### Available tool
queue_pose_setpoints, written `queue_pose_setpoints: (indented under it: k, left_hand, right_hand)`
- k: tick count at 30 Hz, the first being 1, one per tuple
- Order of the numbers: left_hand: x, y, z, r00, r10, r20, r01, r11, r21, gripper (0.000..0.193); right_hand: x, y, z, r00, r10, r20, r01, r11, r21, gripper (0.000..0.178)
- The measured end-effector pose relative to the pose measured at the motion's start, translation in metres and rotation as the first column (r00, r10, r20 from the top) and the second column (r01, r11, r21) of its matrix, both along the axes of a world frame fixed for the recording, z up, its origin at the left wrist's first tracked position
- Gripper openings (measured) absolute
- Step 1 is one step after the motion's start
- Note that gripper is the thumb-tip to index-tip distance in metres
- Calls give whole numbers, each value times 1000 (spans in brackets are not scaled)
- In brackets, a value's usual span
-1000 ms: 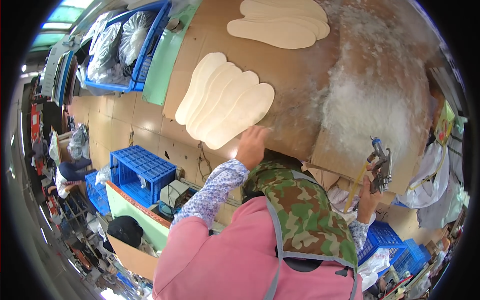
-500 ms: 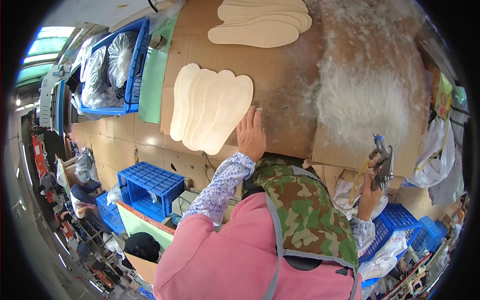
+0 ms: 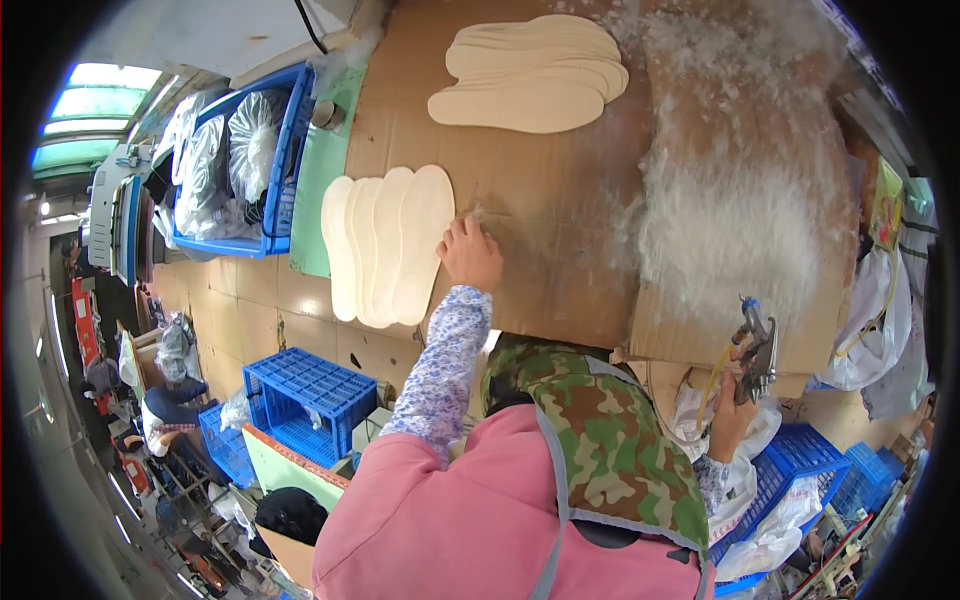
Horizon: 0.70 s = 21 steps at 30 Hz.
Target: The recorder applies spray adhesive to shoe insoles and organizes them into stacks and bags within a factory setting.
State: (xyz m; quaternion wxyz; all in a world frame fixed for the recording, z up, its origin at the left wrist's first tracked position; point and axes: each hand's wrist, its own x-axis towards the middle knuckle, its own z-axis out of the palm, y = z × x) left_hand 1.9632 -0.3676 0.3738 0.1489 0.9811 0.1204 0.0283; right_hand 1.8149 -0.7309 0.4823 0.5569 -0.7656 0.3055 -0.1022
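Observation:
Several pale insoles (image 3: pixel 425 245) lie overlapped in a fan on the brown cardboard at the left. My left hand (image 3: pixel 470 254) is just beside the fan's right edge, its fingers loosely bent and a little apart, with nothing visible in them. Whether the fingertips touch the insole edge is hard to tell. My right hand (image 3: pixel 735 408) grips a metal spray gun (image 3: pixel 755 350), held upright at the front right edge of the table. A yellowish hose (image 3: pixel 714 378) runs down from it. Farther back lies a second overlapped stack of insoles (image 3: pixel 525 100).
White fibrous residue (image 3: pixel 730 230) coats the cardboard (image 3: pixel 560 270) at the right. A blue crate (image 3: pixel 300 150) of bagged things stands at the far left beside a green board (image 3: pixel 312 240). More blue crates (image 3: pixel 310 395) stand lower left and right (image 3: pixel 795 465). A person (image 3: pixel 165 415) is at left.
The near fan of insoles has shifted left and straightened, and my left hand has moved left with its fingers more bent. The right hand still holds the spray gun. The whole view has shifted slightly.

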Motion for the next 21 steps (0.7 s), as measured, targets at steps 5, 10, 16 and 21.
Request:
queue_pose_setpoints:
  k: [5, 10, 16, 21]
  left_hand:
    - [81, 40, -13, 972, -85, 219, 123, 979, -164, 44]
    - [198, 67, -30, 927, 149, 344, -76, 974, -214, 60]
    - [215, 120, -51, 922, -83, 378, -80, 915, 396, 46]
    - [195, 61, 40, 965, -59, 254, 69, 997, -32, 28]
  right_hand:
    - [-20, -18, -12, 994, 42, -105, -50, 996, -70, 12]
    - [-21, -16, -18, 999, -17, -27, 16, 998, -67, 20]
    - [-21, -20, -6, 997, -28, -78, 37, 992, 118, 29]
    - [-34, -40, -27, 994, -78, -75, 74, 995, -63, 19]
